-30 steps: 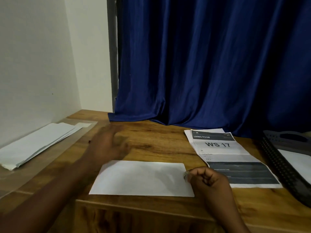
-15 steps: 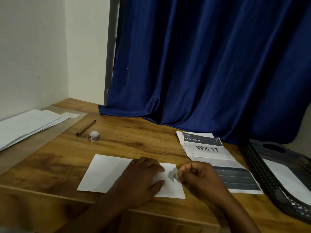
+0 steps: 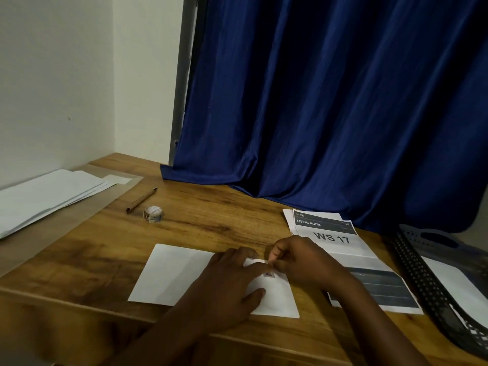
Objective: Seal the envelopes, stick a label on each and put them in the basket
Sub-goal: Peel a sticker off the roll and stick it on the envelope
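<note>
- A blue curtain is seen behind the wooden table, with its hem lying on the far edge of the table.
- A dark perforated basket is placed at the right edge of the table, and a white envelope is seen inside it.
- A stack of white envelopes is laid at the far left of the table.
- A printed sheet marked "WS 17" is laid between the basket and the hands.
- One white envelope is laid flat near the front edge of the table, under both hands.
- The left hand is spread flat and pressed on the envelope, with fingers straight.
- The right hand is curled, and its fingertips are pinched together at a small label on the envelope; the grip itself cannot be told exactly.
- A brown pen is laid further back, and a small roll of labels is placed just beside it.
</note>
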